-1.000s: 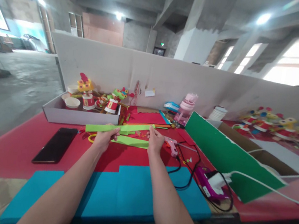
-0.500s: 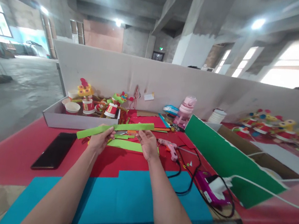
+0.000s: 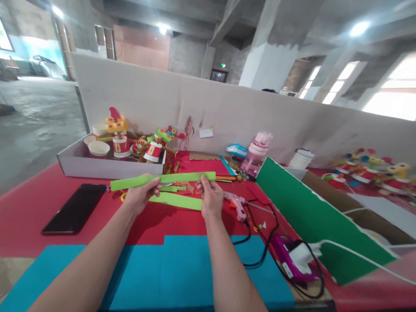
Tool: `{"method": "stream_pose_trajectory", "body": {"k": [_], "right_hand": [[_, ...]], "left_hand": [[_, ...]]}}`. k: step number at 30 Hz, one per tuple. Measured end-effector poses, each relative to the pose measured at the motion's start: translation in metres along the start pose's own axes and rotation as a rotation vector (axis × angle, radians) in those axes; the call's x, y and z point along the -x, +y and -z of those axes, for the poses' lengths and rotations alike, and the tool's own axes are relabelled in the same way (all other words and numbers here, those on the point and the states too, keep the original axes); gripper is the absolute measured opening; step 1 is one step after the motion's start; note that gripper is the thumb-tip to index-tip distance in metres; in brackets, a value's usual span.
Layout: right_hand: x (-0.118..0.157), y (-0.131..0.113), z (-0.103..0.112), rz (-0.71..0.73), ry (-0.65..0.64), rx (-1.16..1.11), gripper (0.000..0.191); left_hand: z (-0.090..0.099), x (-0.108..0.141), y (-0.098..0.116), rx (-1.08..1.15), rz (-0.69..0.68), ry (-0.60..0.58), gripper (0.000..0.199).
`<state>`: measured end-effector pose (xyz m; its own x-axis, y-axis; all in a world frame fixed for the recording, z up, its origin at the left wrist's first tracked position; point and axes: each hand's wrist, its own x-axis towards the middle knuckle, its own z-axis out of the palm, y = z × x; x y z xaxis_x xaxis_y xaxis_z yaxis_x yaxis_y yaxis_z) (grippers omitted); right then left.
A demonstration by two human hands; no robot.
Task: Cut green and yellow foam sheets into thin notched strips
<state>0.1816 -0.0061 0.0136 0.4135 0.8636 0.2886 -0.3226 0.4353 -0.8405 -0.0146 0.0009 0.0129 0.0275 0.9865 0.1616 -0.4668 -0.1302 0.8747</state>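
A long light-green paper strip (image 3: 179, 177) is stretched between my two hands above the red table cover. My left hand (image 3: 142, 194) grips it left of its middle, with the strip's left end sticking out past the wrist. Near the right end, the thumb and fingers of my right hand (image 3: 212, 195) pinch its lower edge. Beneath the strip lie another green paper piece (image 3: 178, 201) and smaller green offcuts (image 3: 174, 189). A metal blade shows partly by my left fingertips; the rest of it is hidden. Just right of my right hand lies a pink glue gun (image 3: 237, 206).
A black phone (image 3: 75, 209) lies at left, and blue sheets (image 3: 183, 272) cover the front. Behind, a white box (image 3: 112, 169) holds paper-cup figures. At right stand a pink bottle (image 3: 257, 153), a green-sided box (image 3: 315, 221) and a purple power strip (image 3: 294, 260) with cables.
My right hand has shifted slightly right along the strip to near its end, and its fingers have closed into a tighter pinch. My left hand keeps its hold.
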Motion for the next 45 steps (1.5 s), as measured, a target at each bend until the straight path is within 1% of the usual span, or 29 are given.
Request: {"method": "stream_pose_trajectory", "body": {"k": [4, 8, 10, 12, 14, 15, 16, 17, 19, 21, 22, 24, 26, 28, 30, 33, 35, 37, 40, 45], "right_hand": [[-0.005, 0.004, 0.004, 0.039, 0.069, 0.017, 0.036], [-0.011, 0.007, 0.011, 0.049, 0.104, -0.025, 0.038], [-0.013, 0.007, 0.014, 0.026, 0.113, -0.045, 0.036], [-0.013, 0.007, 0.016, 0.001, 0.152, -0.083, 0.035], [-0.011, 0.009, 0.015, -0.019, 0.194, -0.15, 0.036], [-0.009, 0.01, 0.014, -0.031, 0.19, -0.186, 0.037], [-0.006, 0.012, 0.011, -0.05, 0.152, -0.211, 0.037], [-0.003, 0.013, 0.007, -0.081, 0.08, -0.212, 0.036], [0.006, 0.017, -0.002, -0.164, -0.137, -0.132, 0.034], [0.015, 0.021, -0.013, -0.23, -0.331, 0.027, 0.033], [0.019, 0.021, -0.017, -0.239, -0.383, 0.074, 0.033], [0.025, 0.021, -0.022, -0.241, -0.426, 0.127, 0.037], [0.029, 0.019, -0.025, -0.235, -0.392, 0.153, 0.044], [0.031, 0.018, -0.025, -0.221, -0.332, 0.183, 0.046], [0.033, 0.017, -0.026, -0.2, -0.311, 0.225, 0.047], [0.036, 0.02, -0.027, -0.186, -0.344, 0.298, 0.048], [0.035, 0.024, -0.026, -0.173, -0.353, 0.343, 0.048], [0.032, 0.027, -0.023, -0.13, -0.346, 0.378, 0.048], [0.026, 0.027, -0.017, -0.05, -0.309, 0.423, 0.049], [0.02, 0.015, -0.011, 0.057, -0.218, 0.524, 0.057]], "left_hand": [[0.002, -0.003, 0.0, 0.023, -0.022, 0.099, 0.035], [0.006, -0.006, 0.001, 0.018, -0.041, 0.119, 0.034], [0.008, -0.007, 0.001, 0.017, -0.055, 0.131, 0.033], [0.009, -0.008, 0.002, 0.025, -0.067, 0.14, 0.033], [0.008, -0.009, 0.002, 0.06, -0.081, 0.154, 0.033], [0.008, -0.009, 0.003, 0.09, -0.085, 0.165, 0.033], [0.006, -0.009, 0.003, 0.121, -0.084, 0.174, 0.032], [0.004, -0.008, 0.003, 0.147, -0.075, 0.177, 0.032], [-0.001, -0.005, 0.001, 0.155, -0.031, 0.146, 0.03], [-0.007, 0.0, -0.002, 0.112, 0.029, 0.063, 0.029], [-0.009, 0.003, -0.004, 0.084, 0.056, 0.014, 0.029], [-0.014, 0.007, -0.009, 0.04, 0.106, -0.068, 0.03], [-0.017, 0.01, -0.014, 0.015, 0.141, -0.11, 0.03], [-0.018, 0.011, -0.017, -0.011, 0.161, -0.127, 0.03], [-0.019, 0.012, -0.02, -0.066, 0.152, -0.144, 0.034], [-0.021, 0.013, -0.023, -0.158, 0.101, -0.152, 0.041], [-0.022, 0.012, -0.023, -0.21, 0.041, -0.151, 0.041], [-0.021, 0.012, -0.021, -0.27, -0.025, -0.158, 0.042], [-0.017, 0.01, -0.015, -0.344, -0.092, -0.173, 0.046], [-0.008, 0.006, -0.012, -0.391, -0.119, -0.197, 0.048]]}}
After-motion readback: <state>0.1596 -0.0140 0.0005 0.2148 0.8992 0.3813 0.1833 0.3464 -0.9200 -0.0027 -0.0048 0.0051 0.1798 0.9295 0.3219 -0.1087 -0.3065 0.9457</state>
